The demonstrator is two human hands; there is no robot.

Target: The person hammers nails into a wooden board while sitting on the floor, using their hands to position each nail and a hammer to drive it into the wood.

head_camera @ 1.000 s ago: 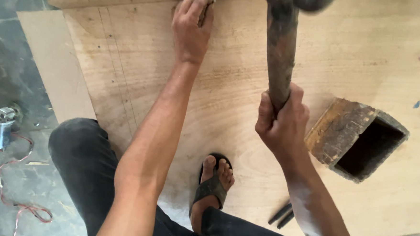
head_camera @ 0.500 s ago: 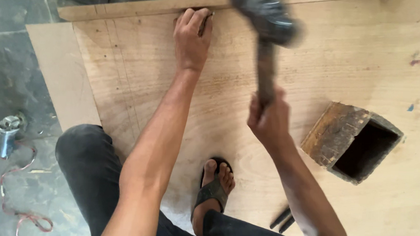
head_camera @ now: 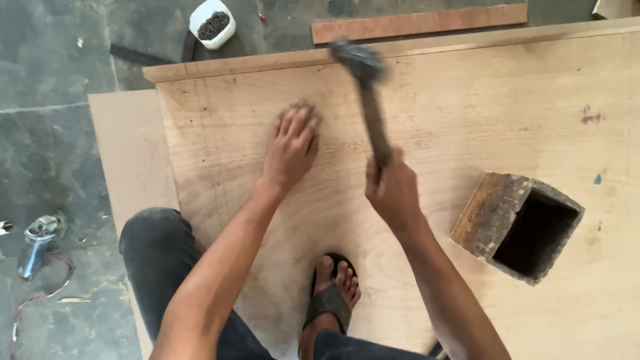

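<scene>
Pale tan plywood sheet (head_camera: 447, 121) shows faint grain and small red and blue marks. Dark grey-headed, dark brown-handled hammer (head_camera: 368, 102). Weathered brown hollow wooden box (head_camera: 515, 223), interior black. White plastic tub (head_camera: 212, 22) holds dark contents. Floor (head_camera: 42, 56) grey-green, mottled.

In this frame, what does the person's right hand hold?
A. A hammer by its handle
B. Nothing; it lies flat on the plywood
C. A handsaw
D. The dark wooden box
A. The right hand is closed around the handle of a hammer, whose blurred head is up near the far edge of the plywood sheet; the left hand rests open on the sheet, and the dark wooden box sits untouched to the right.
</scene>
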